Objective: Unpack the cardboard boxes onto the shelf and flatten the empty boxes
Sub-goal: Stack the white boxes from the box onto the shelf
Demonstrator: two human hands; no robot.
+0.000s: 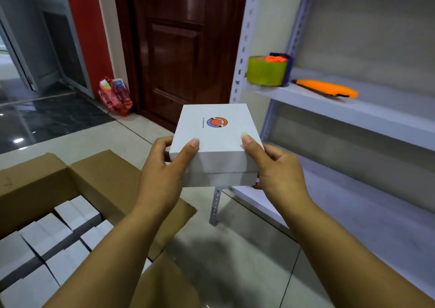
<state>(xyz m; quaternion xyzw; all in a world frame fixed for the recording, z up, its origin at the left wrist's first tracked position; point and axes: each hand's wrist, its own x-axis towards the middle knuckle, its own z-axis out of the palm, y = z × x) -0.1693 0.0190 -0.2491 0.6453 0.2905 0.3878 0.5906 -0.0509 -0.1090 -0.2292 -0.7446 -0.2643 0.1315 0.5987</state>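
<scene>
I hold a small white box (217, 140) with a round red-and-blue logo on its lid, in the air between the carton and the shelf. My left hand (164, 173) grips its left side, thumb on the lid. My right hand (275, 168) grips its right side, thumb on top as well. An open brown cardboard box (98, 178) sits on the floor at the lower left, flaps spread, with several more white boxes (58, 241) packed inside. The grey metal shelf (353, 109) stands to the right; its lower board (376, 213) lies just beyond the held box.
On the upper shelf board stand a green roll (267, 72) beside a blue container and an orange utility knife (329, 88). A dark wooden door (179, 48) is straight ahead, a red plastic bag (115, 95) on the floor by it. Pale floor tiles (235, 248) lie below my arms.
</scene>
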